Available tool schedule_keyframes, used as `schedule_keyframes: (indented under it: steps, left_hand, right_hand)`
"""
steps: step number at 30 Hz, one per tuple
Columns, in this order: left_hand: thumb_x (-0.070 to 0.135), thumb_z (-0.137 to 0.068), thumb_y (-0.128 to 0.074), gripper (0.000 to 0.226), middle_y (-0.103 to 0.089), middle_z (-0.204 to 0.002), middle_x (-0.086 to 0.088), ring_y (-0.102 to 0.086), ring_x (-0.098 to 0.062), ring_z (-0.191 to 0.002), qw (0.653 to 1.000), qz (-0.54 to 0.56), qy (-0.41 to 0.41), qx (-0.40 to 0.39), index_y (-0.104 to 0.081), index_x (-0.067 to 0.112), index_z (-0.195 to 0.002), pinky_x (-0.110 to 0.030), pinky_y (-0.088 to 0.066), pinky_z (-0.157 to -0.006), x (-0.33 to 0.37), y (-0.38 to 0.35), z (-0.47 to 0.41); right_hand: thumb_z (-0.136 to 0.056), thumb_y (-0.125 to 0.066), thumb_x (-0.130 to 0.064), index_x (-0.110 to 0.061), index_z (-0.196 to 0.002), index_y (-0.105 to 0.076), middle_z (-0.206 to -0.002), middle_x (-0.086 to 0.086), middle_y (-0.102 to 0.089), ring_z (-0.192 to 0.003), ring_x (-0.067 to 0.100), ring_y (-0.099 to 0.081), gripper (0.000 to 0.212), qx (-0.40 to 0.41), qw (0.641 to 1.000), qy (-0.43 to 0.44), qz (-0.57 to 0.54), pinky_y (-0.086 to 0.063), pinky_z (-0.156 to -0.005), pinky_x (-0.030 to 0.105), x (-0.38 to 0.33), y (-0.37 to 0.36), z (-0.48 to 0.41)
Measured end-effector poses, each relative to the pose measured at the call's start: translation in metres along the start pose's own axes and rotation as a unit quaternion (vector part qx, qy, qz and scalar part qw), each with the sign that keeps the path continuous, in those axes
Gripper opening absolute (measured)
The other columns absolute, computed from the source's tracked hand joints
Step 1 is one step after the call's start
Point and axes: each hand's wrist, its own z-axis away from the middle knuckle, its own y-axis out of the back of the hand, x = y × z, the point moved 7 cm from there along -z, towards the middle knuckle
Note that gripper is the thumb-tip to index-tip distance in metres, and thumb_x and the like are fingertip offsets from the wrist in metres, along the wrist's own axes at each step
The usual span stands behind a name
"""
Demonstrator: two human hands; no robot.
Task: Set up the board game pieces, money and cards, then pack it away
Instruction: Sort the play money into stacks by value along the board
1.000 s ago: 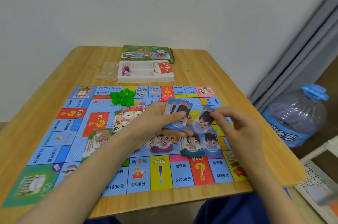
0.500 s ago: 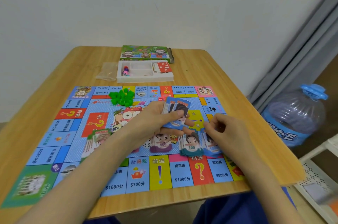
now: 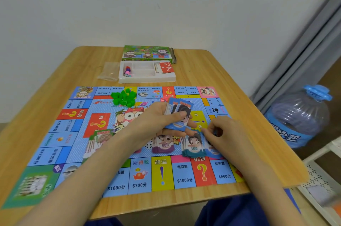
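**Fingers (image 3: 175,134) of the left hand (image 3: 151,124) clamp a wad of blue notes (image 3: 178,113)**

Its thumb lies across the face of the top note and the other fingers curl beneath, so the slightly fanned wad is held fast above the middle of the game board (image 3: 73,133). Just right of them the right hand (image 3: 227,133) hangs palm down, its fingers (image 3: 204,130) curled toward a blue pile (image 3: 212,151) on the board. Whether they pinch a note cannot be told.

On the person's side of the left fingers lie a teal pile marked 100 (image 3: 192,147) and a purple pile marked 500 (image 3: 164,146), with a white die (image 3: 148,145) just left of the purple one. Further left, beside the left wrist, sits a green pile of notes (image 3: 102,134).

Beyond the fingers, a heap of green houses (image 3: 123,97) rests near the board's far edge. Past the board stands a white tray (image 3: 147,79), with pawns (image 3: 127,71) in its left compartment and a red question-mark card (image 3: 166,67) in its right. A clear bag (image 3: 109,71) lies left of the tray, and the green box (image 3: 146,53) lies just behind it. All rest on a wooden table (image 3: 249,124). Well off to the right stands a large water bottle (image 3: 299,115).
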Motion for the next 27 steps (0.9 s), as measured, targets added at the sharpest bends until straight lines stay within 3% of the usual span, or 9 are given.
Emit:
schedule_keyframes:
  steps: [6, 11, 14, 17, 20, 22, 27]
  left_hand:
    - [0.012, -0.092, -0.053, 0.012, -0.075, -0.087, -0.009, -0.073, -0.020, -0.074, 1.000, -0.004, -0.002, -0.003, -0.062, 0.008, -0.100, -0.018, -0.055, -0.055, 0.000, 0.001, 0.000]
    - [0.011, -0.092, -0.054, 0.012, -0.075, -0.087, -0.009, -0.073, -0.020, -0.074, 1.000, -0.002, 0.001, -0.007, -0.062, 0.009, -0.100, -0.018, -0.055, -0.055, -0.001, 0.001, -0.001]
    - [0.009, -0.090, -0.056, 0.013, -0.075, -0.088, -0.008, -0.073, -0.021, -0.075, 1.000, -0.012, 0.000, -0.010, -0.063, 0.013, -0.101, -0.019, -0.056, -0.056, -0.002, 0.001, -0.001]
    - [0.010, -0.086, -0.062, 0.016, -0.075, -0.088, -0.005, -0.073, -0.024, -0.078, 0.999, -0.042, -0.005, -0.007, -0.063, 0.015, -0.101, -0.020, -0.056, -0.056, -0.003, 0.001, -0.002]
    - [0.015, -0.079, -0.068, 0.022, -0.075, -0.087, -0.004, -0.073, -0.027, -0.078, 0.997, -0.071, -0.009, -0.003, -0.064, 0.015, -0.100, -0.022, -0.058, -0.059, -0.004, 0.002, -0.004]
    - [0.013, -0.081, -0.067, 0.017, -0.075, -0.085, -0.003, -0.073, -0.024, -0.075, 0.997, -0.074, -0.011, -0.005, -0.065, 0.015, -0.097, -0.021, -0.058, -0.059, -0.004, 0.002, -0.004]
    - [0.021, -0.089, -0.057, 0.014, -0.075, -0.091, -0.005, -0.073, -0.023, -0.080, 1.000, -0.026, 0.005, -0.006, -0.065, 0.015, -0.100, -0.021, -0.058, -0.060, -0.004, 0.000, -0.004]
  right_hand:
    - [-0.087, -0.063, -0.028, -0.013, -0.067, -0.063, -0.076, -0.010, -0.046, -0.078, 0.003, -0.045, 0.025, 0.043, 0.999, -0.008, -0.009, -0.033, -0.060, 0.016, 0.006, 0.003, 0.001]
    - [-0.092, -0.056, -0.026, -0.018, -0.074, -0.055, -0.078, -0.012, -0.048, -0.076, 0.004, -0.049, 0.020, 0.092, 0.994, 0.014, -0.049, -0.035, -0.060, 0.014, 0.002, 0.009, 0.000]
    - [-0.090, -0.050, -0.031, -0.025, -0.087, -0.051, -0.085, -0.015, -0.053, -0.081, 0.003, -0.051, 0.007, 0.133, 0.982, 0.076, -0.112, -0.039, -0.068, 0.008, -0.010, 0.021, 0.004]
    - [-0.089, -0.046, -0.031, -0.028, -0.109, -0.051, -0.102, -0.018, -0.056, -0.092, 0.001, -0.053, 0.021, 0.093, 0.971, 0.141, -0.169, -0.040, -0.075, 0.007, -0.024, 0.021, 0.010]
    - [-0.091, -0.044, -0.029, -0.035, -0.125, -0.046, -0.120, -0.019, -0.052, -0.113, 0.001, -0.049, 0.035, 0.036, 0.968, 0.203, -0.143, -0.044, -0.089, 0.017, -0.034, 0.011, 0.012]
    - [-0.091, -0.044, -0.030, -0.034, -0.127, -0.046, -0.126, -0.017, -0.048, -0.119, 0.001, -0.046, 0.036, 0.039, 0.969, 0.213, -0.118, -0.045, -0.092, 0.023, -0.032, 0.008, 0.012]
    - [-0.091, -0.047, -0.028, -0.020, -0.123, -0.058, -0.121, -0.016, -0.053, -0.117, -0.011, -0.042, 0.036, 0.072, 0.968, 0.212, -0.115, -0.039, -0.096, 0.016, -0.029, 0.010, 0.011]
